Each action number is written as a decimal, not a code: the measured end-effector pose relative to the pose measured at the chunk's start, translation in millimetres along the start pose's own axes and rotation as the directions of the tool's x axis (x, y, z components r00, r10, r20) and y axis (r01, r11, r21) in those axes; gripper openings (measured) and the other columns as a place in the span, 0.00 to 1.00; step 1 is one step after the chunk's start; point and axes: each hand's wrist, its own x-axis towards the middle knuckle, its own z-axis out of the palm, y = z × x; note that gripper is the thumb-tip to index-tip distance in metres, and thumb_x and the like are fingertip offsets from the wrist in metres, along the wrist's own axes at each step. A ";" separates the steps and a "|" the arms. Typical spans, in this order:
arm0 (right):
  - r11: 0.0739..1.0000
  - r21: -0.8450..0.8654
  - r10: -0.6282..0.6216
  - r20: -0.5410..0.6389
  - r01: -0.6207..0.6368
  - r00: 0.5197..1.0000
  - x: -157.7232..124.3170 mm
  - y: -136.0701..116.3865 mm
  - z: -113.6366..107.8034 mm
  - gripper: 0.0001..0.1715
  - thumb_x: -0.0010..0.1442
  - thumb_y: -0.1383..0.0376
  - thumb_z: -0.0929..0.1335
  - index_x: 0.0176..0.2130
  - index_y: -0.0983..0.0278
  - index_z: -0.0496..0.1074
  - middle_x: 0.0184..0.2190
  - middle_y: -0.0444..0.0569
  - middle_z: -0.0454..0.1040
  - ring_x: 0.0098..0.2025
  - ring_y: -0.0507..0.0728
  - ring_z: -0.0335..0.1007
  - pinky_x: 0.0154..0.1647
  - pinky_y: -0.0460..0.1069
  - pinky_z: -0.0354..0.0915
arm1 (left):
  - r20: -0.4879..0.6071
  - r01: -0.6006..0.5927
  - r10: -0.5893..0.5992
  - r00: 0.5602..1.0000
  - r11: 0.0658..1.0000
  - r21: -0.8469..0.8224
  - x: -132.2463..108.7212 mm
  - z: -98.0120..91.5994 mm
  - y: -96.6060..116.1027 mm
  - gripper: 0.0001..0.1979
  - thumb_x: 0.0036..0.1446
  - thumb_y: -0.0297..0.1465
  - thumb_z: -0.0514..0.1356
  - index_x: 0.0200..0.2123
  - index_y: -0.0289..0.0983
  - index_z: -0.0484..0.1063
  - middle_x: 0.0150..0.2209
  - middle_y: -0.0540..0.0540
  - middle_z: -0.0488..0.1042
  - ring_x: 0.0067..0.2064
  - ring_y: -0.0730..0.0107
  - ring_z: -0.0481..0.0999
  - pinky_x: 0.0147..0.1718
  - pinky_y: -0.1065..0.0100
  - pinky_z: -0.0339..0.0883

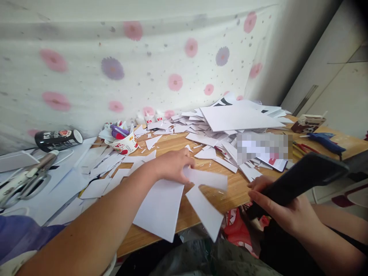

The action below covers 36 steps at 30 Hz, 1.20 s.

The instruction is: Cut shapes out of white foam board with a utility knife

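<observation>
My left hand [176, 166] reaches over the wooden table with its fingers curled onto a white board piece [211, 181], slightly blurred. Beneath it, a larger white sheet [161, 207] overhangs the front edge. Another white piece [205, 211] slants down past that edge, close to the held one. At the right, my right hand [287, 212] is wrapped round a dark, flat, phone-like object [307, 178], which is tilted up beyond the table's front edge.
White offcuts [204, 140] pile up under a big board [241, 117]. A paper bowl [125, 145], black can [59, 140], small bottles [159, 117], blue-handled tool [324, 143] and brown carton [307, 123] stand or lie around. A skin-toned limb shows behind my right forearm, its owner unclear.
</observation>
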 end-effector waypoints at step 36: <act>0.768 0.480 0.331 0.269 -0.424 0.904 112.7 23.1 69.9 0.17 0.44 0.64 0.77 0.38 0.60 0.79 0.28 0.44 0.72 0.30 0.54 0.68 0.30 0.49 0.64 | -0.116 0.076 -0.663 0.740 0.253 -0.964 -61.6 41.4 -70.3 0.16 0.48 0.44 0.63 0.28 0.35 0.74 0.29 0.44 0.76 0.30 0.64 0.75 0.31 0.63 0.69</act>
